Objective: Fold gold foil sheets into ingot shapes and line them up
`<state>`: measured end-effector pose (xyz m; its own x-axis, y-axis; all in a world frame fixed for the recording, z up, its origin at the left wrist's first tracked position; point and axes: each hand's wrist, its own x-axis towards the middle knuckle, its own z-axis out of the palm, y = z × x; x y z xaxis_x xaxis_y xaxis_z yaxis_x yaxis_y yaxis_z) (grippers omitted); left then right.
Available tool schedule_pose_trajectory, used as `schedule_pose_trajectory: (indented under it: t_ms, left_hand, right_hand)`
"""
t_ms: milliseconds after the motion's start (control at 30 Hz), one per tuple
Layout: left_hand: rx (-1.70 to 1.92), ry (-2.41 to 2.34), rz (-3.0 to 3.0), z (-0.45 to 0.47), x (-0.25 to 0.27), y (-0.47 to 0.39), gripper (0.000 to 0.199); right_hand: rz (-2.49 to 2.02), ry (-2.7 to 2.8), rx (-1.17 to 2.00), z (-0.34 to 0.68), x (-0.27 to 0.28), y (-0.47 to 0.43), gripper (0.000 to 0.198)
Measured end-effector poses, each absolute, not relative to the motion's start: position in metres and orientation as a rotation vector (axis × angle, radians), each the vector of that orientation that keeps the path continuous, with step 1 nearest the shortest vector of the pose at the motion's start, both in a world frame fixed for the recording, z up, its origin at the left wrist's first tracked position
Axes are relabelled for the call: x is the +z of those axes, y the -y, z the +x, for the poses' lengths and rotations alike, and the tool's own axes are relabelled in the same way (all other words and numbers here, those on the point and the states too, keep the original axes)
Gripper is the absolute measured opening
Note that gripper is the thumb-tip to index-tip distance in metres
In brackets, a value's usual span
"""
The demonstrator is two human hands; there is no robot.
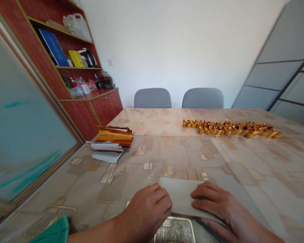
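Observation:
A pale sheet of paper lies in front of me on the patterned tablecloth, its plain grey-white side up. My left hand is closed at the sheet's left edge, fingers curled and their tips hidden. At the right edge, my right hand has its fingers on top of the paper and its thumb low by the near edge, gripping it. A dark strip shows along the sheet's near edge.
At the left of the table lies a stack of gold foil sheets with grey-white papers. Many folded gold paper ingots stand in rows at the far right. Two grey chairs are behind the table.

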<state>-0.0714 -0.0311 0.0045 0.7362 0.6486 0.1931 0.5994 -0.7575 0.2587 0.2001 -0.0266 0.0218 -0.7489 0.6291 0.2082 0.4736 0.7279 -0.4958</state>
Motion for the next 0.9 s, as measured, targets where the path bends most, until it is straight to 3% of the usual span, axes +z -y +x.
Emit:
schedule_pose_trajectory:
  t_ms: [100,400,467,600,900]
  left_hand:
    - [0.561,-1.102,2.601,-0.073,0.008,0.031,0.002]
    - [0.658,-1.307,2.445,-0.068,0.004,0.022,0.035]
    - [0.647,-1.320,2.450,-0.066,0.003,0.017,0.034]
    - [0.662,-1.286,2.476,-0.063,0.003,0.013,0.028]
    - [0.710,-1.279,2.552,-0.063,-0.006,0.013,0.044]
  right_hand:
    - [-0.916,2.518,0.666,0.200,0.022,0.027,0.021]
    - [-1.111,2.306,0.612,0.199,0.004,0.019,0.032]
    - [-1.208,2.273,0.531,0.200,-0.001,0.016,0.035]
    - [-1.357,2.262,0.309,0.199,-0.009,0.010,0.025]
    - [-1.453,2.267,0.209,0.191,-0.008,0.011,0.019]
